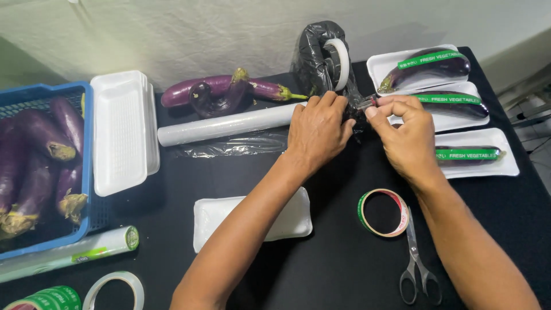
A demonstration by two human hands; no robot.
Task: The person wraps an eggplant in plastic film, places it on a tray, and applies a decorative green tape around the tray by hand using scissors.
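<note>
My left hand [317, 133] rests fingers-curled on the end of a roll of clear cling film [227, 125], right beside a black plastic bag [321, 54] that holds a white tape roll [338, 60]. My right hand [404, 138] pinches a small metal-tipped tool [366, 103] against the bag's lower edge. What the left fingers grip is hidden. An empty white foam tray [252, 221] lies near me, under my left forearm.
A blue crate [46, 92] of eggplants stands at left beside stacked white trays [120, 132]. Loose eggplants [224, 92] lie at the back. Three wrapped eggplant trays [453, 123] sit right. A tape roll [383, 213], scissors [418, 264], another film roll [74, 252] and tape rolls [113, 290] lie near.
</note>
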